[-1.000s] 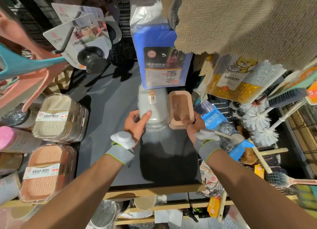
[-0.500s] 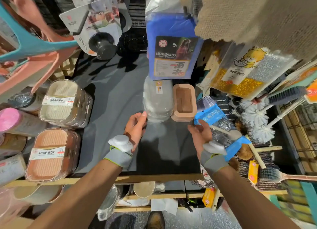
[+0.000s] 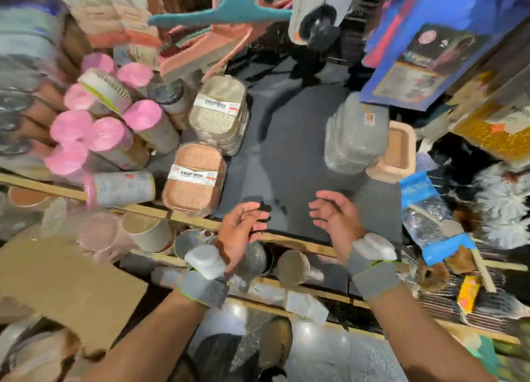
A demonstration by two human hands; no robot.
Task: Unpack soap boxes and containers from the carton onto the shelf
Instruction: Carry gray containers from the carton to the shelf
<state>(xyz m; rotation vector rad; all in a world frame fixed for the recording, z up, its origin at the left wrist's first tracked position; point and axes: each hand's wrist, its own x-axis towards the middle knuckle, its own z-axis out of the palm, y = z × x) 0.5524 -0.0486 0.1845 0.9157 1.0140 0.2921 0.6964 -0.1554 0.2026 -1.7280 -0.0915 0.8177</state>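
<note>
A stack of clear containers [image 3: 354, 135] stands on the dark shelf [image 3: 289, 152], with a tan soap dish [image 3: 395, 152] touching its right side. Left on the shelf sit a brown soap box stack [image 3: 195, 178] and a beige soap box stack [image 3: 219, 115]. My left hand [image 3: 242, 231] and my right hand [image 3: 334, 217] hover over the shelf's front edge, fingers loosely curled, holding nothing. A cardboard carton flap [image 3: 63, 287] lies at lower left.
Pink-lidded bottles [image 3: 94, 126] crowd the left side. A blue packet [image 3: 415, 52] hangs above the containers. Scrubbers in a blue pack [image 3: 430, 215] and white brushes [image 3: 504, 204] lie at right. Cups [image 3: 146, 232] fill the lower shelf. A shoe [image 3: 272, 344] shows on the floor.
Both hands let go of the clear containers and the tan dish and drew back to the shelf's front edge. The view swung left and down, bringing the carton flap into sight.
</note>
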